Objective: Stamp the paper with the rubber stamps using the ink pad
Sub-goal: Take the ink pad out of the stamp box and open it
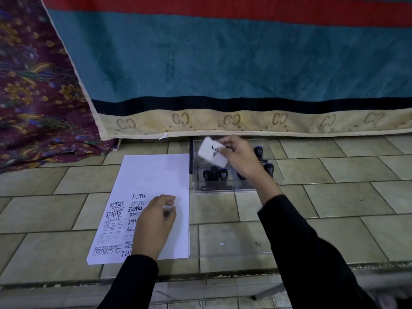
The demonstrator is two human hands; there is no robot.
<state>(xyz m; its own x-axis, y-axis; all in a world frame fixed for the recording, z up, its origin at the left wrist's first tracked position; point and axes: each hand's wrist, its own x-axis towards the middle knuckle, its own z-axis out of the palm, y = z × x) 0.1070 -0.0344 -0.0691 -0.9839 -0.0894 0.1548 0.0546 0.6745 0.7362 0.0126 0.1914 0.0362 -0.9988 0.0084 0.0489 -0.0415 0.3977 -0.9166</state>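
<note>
A white sheet of paper (153,175) lies on the tiled floor, its near left part covered with black stamped words such as SAMPLE and FRAGILE. My left hand (156,221) rests on the paper with fingers loosely curled, holding nothing that shows. My right hand (240,157) is raised over a clear plastic box (225,188) and grips a flat white ink pad case (211,151) with black lettering. Several black-handled rubber stamps (215,173) stand upright inside the box.
A teal, red and black blanket with a beige border (223,63) hangs behind the box. A maroon floral cloth (38,97) lies at the left. Beige floor tiles (334,197) spread to the right and front, where a step edge (200,279) drops.
</note>
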